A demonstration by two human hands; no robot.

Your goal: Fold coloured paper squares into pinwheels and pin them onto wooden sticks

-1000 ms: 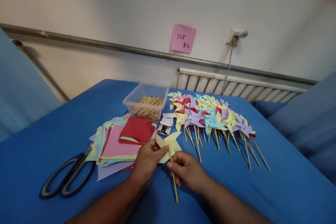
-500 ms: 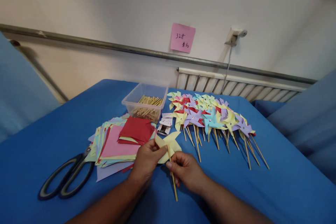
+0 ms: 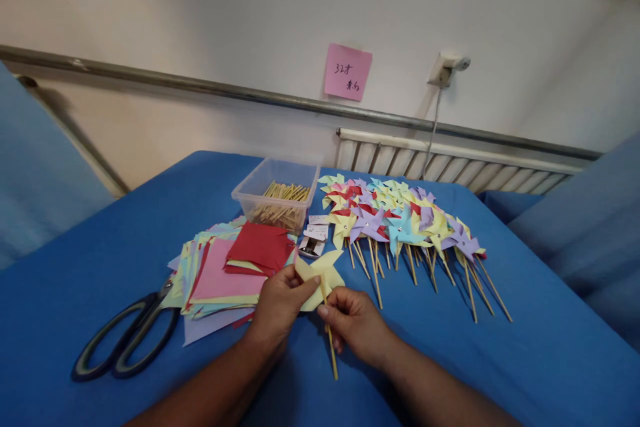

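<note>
Between my hands is a pale yellow paper pinwheel (image 3: 331,274), with a thin wooden stick (image 3: 331,350) lying across it and pointing down toward me. My left hand (image 3: 283,303) pinches the paper, its thumb near the top end of the stick. Just below the paper, my right hand (image 3: 353,323) closes thumb and fingers round the stick. Left of my hands lies a stack of coloured paper squares (image 3: 227,273), red ones on top. A small open white box (image 3: 314,241) with dark contents sits just beyond the pinwheel.
Many finished pinwheels (image 3: 367,223) on sticks lie at the right. A clear plastic box (image 3: 275,177) of wooden sticks (image 3: 285,193) stands behind the paper. Dark-handled scissors (image 3: 130,340) rest at the left, blades under the paper. A blue cloth (image 3: 540,347) covers the table.
Almost nothing differs. The lower end of the stick has shifted up very slightly, and both hands keep their hold.
</note>
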